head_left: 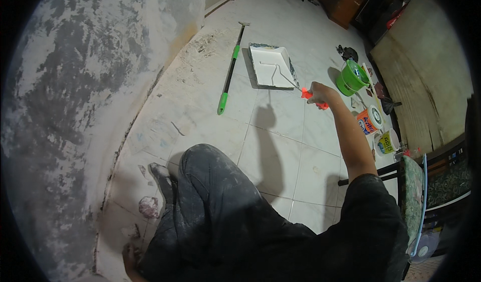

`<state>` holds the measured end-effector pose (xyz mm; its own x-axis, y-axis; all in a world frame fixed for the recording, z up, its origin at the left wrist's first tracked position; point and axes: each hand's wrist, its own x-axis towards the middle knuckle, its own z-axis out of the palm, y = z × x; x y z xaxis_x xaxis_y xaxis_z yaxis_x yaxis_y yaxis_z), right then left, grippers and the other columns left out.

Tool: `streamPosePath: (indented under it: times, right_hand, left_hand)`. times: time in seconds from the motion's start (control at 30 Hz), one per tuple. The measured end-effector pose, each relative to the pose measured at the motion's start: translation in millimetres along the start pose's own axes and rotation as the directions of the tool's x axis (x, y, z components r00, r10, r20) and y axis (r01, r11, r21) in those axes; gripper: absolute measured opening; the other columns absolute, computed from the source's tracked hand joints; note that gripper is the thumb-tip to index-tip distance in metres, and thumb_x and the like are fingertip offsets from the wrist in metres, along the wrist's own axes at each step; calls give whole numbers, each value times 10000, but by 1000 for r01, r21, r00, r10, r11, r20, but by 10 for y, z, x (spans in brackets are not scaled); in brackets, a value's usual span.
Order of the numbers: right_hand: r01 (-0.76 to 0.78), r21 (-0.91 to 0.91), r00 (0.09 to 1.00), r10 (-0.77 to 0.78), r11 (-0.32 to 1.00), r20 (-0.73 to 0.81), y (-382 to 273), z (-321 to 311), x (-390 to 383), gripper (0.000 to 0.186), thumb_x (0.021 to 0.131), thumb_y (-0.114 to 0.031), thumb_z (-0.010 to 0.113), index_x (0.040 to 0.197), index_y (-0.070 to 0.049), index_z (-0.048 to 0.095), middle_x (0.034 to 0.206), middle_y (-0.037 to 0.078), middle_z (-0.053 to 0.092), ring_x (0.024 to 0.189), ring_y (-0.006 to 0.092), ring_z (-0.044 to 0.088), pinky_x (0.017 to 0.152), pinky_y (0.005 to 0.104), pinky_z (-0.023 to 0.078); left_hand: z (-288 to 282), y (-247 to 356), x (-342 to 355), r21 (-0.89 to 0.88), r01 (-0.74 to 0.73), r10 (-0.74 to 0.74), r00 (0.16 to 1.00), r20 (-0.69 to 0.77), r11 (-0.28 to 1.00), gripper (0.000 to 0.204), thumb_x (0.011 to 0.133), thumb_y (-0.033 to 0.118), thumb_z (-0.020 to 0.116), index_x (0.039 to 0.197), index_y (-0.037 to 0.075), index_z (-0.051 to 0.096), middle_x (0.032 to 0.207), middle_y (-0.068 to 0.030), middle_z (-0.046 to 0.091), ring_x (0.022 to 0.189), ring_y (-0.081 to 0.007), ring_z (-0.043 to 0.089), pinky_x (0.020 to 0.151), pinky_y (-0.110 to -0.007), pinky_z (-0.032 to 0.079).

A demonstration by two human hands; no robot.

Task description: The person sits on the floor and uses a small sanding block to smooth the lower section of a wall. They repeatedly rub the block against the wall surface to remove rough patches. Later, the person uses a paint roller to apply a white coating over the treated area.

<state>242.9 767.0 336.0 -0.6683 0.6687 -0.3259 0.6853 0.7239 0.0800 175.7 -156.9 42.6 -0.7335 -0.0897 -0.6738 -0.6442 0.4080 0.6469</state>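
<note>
My right hand point(319, 93) is closed around the orange handle of a paint roller point(288, 78), arm stretched out to the right. The roller's bent wire frame reaches into a paint tray point(294, 71) coated with white paint. Its roller head, covered in white, is hard to tell from the paint. Down at the lower left, my left hand point(131, 258) is low by the floor next to my leg, dim and partly cut off; its fingers do not show clearly. A small pale fragment point(131, 231) lies just beyond it.
A black and green extension pole point(231, 71) lies left of the tray. The patchy grey wall point(75, 106) rises at left, with a crumpled reddish lump point(149, 207) near its foot. At right stand a green bucket point(350, 79), paint tubs point(370, 120) and a chair point(412, 197).
</note>
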Motion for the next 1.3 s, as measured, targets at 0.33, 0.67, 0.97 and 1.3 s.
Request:
streamPosePath:
  times: [0.33, 0.67, 0.97, 1.3]
  right_hand:
    - [47, 44, 996, -43, 998, -78, 333, 423, -81, 465, 726, -224, 805, 1034, 82, 638, 715, 155, 681, 575, 246, 683, 512, 371, 545]
    - [-38, 182, 995, 54, 983, -82, 433, 540, -311, 473, 758, -182, 774, 1151, 62, 673, 652, 135, 648, 490, 193, 642, 457, 338, 524]
    - [16, 246, 997, 1, 969, -72, 588, 621, -260, 373, 782, -180, 764, 1042, 57, 642, 659, 117, 657, 495, 236, 658, 473, 356, 542]
    - [18, 278, 996, 6, 960, -84, 340, 1269, -479, 423, 769, -195, 692, 1069, 82, 580, 835, 221, 670, 605, 328, 684, 575, 410, 561]
  left_hand:
    - [-65, -11, 39, -100, -3, 11, 997, 77, 995, 449, 982, 334, 577, 1234, -36, 543, 1030, -177, 622, 871, -297, 681, 722, -369, 535]
    - [71, 155, 5, 3, -57, 57, 998, 7, 998, 399, 1016, 335, 540, 1154, -34, 596, 964, -124, 643, 799, -244, 661, 654, -355, 522]
    - [99, 323, -80, 77, -114, 111, 993, 44, 990, 456, 991, 390, 587, 1100, -51, 613, 881, -148, 651, 736, -208, 656, 616, -312, 504]
    - [-40, 50, 6, 106, -171, 171, 985, 5, 980, 379, 986, 334, 557, 1095, -28, 587, 894, -129, 636, 733, -211, 637, 644, -320, 497]
